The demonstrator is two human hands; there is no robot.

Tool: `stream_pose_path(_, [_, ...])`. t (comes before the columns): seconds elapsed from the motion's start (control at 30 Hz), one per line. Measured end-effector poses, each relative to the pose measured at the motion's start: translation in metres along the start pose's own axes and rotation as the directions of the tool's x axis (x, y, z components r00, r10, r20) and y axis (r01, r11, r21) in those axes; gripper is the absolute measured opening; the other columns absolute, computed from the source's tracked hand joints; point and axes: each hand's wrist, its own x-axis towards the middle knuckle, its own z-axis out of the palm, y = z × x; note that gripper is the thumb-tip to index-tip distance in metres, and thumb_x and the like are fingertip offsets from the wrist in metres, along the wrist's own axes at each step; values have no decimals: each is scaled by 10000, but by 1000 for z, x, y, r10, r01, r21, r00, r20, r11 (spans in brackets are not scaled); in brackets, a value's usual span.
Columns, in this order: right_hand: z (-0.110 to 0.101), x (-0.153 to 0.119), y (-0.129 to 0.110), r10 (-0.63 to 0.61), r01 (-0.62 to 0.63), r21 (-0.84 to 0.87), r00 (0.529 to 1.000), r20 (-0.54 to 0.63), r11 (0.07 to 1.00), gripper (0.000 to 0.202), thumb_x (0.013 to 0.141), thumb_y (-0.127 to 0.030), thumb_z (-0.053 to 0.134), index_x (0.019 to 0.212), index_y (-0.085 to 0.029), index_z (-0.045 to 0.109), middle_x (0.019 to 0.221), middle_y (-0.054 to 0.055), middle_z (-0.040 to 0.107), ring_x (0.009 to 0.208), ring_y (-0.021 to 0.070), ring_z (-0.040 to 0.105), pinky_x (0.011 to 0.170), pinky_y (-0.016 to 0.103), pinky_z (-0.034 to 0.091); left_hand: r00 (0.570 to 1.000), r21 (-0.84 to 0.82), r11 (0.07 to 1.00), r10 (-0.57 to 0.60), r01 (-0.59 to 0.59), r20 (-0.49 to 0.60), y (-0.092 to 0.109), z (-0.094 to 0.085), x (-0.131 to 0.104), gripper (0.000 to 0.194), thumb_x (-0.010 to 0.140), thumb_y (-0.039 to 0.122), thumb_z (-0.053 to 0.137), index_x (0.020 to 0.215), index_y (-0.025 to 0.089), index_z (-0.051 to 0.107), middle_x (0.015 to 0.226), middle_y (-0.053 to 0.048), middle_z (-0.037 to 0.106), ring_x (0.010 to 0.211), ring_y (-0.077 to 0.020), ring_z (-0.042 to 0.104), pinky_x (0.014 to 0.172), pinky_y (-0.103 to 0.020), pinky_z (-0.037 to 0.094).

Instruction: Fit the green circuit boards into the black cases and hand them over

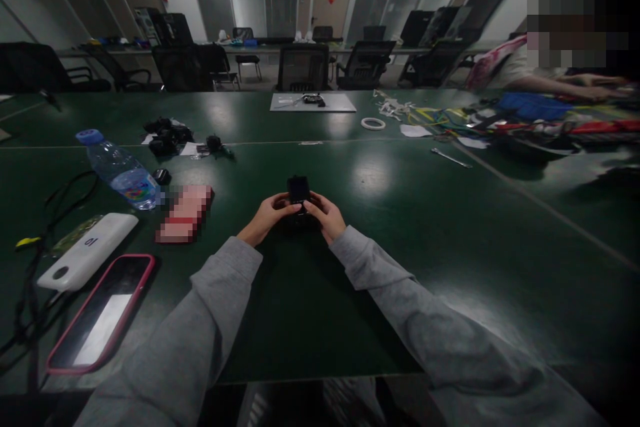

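Both of my hands close around a small black device [299,189] with a square, dark upper part, held just over the green table or resting on it; which one is unclear. My left hand [269,216] grips its left side, the thumb laid across the near face. From the right, my right hand [326,213] holds the same device, its thumb close to the left one. The fingers behind the device are mostly hidden.
At left are a water bottle [123,170], a white power bank [89,251], two phones and black cables. Black parts lie farther back. A white board [313,103], a tape ring [373,123] and a wrench [451,158] lie beyond my hands. Another person works among wires at right.
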Motion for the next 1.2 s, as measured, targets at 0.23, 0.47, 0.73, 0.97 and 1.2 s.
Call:
stream_pose_path(0.23, [2, -4, -7, 123, -123, 137, 992, 10, 983, 728, 601, -438, 872, 1228, -191, 596, 1144, 88, 645, 1082, 223, 611, 1000, 399, 476, 1000, 4, 1000, -16, 16, -11, 3, 1, -2, 633, 643, 302, 840, 1201, 115, 605, 1128, -137, 649, 1035, -227, 608, 971, -406, 420])
stream_pose_path(0.47, [3, -3, -11, 118, -118, 155, 993, 6, 981, 706, 574, -454, 877, 1171, -181, 618, 1101, 92, 659, 1036, 224, 629, 966, 389, 495, 1000, 44, 999, -6, 7, -28, 2, 2, -2, 613, 653, 327, 836, 1187, 125, 612, 1095, -124, 650, 1037, -233, 604, 959, -405, 422])
stream_pose_path(0.73, [9, -5, -14, -92, 87, -104, 994, -50, 991, 733, 638, -554, 809, 1211, -162, 578, 1092, 112, 637, 1046, 241, 612, 982, 432, 488, 997, -236, 972, -2, -17, -83, -6, 7, 7, 485, 759, 469, 742, 1122, 166, 635, 1124, -93, 661, 1021, -192, 603, 955, -348, 426])
stream_pose_path(0.97, [28, -16, -15, -84, 82, -103, 996, -11, 991, 677, 720, -585, 741, 1235, -178, 575, 1165, 118, 627, 1102, 243, 598, 1018, 436, 476, 982, -453, 872, -162, 187, 95, -2, 20, -4, 769, 782, 813, 402, 1100, 166, 672, 1039, -127, 707, 1074, -266, 620, 919, -387, 460])
stream_pose_path(1.2, [27, -13, -6, -104, 109, -169, 994, 38, 980, 666, 754, -668, 673, 1201, -180, 603, 1231, 117, 603, 1164, 243, 574, 1060, 411, 442, 969, -479, 843, -233, 243, 83, 0, 24, -5, 776, 806, 807, 355, 1181, 198, 656, 1094, -119, 703, 1096, -277, 620, 933, -415, 466])
